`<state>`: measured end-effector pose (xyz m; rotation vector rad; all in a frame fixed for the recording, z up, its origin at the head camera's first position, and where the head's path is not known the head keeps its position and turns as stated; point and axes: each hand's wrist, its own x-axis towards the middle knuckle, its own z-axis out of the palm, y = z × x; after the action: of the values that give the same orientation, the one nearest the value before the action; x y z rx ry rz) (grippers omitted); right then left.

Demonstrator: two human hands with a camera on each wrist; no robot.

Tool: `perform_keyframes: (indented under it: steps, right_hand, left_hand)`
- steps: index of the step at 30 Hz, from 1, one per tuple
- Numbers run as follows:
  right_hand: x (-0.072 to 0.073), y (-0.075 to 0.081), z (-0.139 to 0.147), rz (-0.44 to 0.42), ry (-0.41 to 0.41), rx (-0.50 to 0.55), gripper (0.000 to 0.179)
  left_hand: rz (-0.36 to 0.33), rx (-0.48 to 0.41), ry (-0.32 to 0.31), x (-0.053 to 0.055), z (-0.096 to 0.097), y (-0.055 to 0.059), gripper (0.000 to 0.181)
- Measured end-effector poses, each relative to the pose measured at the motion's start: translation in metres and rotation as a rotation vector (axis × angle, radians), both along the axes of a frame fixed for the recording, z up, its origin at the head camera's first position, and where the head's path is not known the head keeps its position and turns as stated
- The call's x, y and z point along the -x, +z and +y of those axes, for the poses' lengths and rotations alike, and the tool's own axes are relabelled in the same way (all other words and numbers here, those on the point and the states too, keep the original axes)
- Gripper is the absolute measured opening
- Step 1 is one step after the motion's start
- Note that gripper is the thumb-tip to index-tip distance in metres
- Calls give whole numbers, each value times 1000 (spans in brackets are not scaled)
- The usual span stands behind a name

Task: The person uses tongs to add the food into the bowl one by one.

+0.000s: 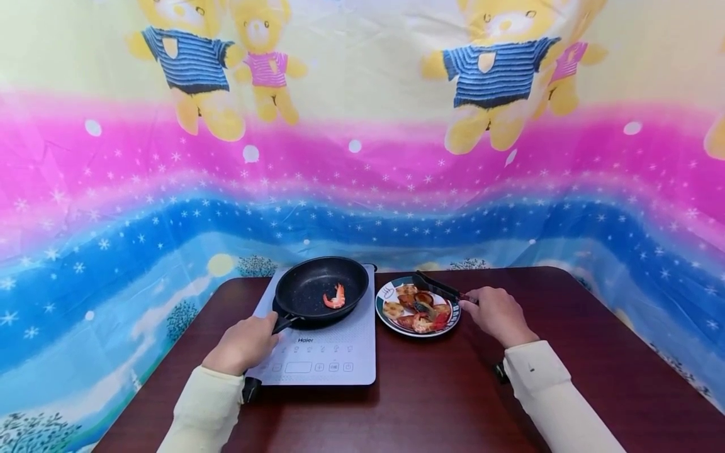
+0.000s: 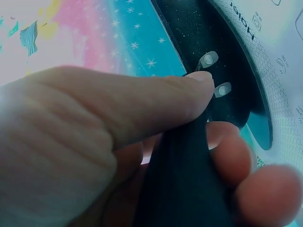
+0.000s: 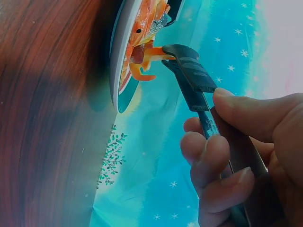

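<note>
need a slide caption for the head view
Left hand grips the handle of a black pan holding one shrimp; right hand holds tongs over a plate of seafood.

A makeshift home cooking corner is shown, not a fitted kitchen. A portable induction cooker (image 1: 323, 352) is set on a dark wooden desk (image 1: 566, 296), with a black frying pan (image 1: 317, 286) placed on it and one shrimp (image 1: 335, 297) seen inside. A plate (image 1: 382, 313) of cooked seafood is set just beside the cooker. The background is covered by a colourful teddy-bear cloth (image 1: 362, 157) hung behind the desk.
</note>
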<state>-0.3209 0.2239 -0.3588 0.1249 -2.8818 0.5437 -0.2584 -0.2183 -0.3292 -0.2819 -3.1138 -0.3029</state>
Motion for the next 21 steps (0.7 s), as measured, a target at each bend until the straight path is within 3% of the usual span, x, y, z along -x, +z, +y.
perform_keyframes:
  steps: [11,21]
  right_hand:
    - [-1,7,3,18,0,2,42]
    - [-1,10,6,44,13,10,41]
  left_hand:
    - [16,9,2,1,1,0,23]
    - [6,19,22,2,2,-2,29]
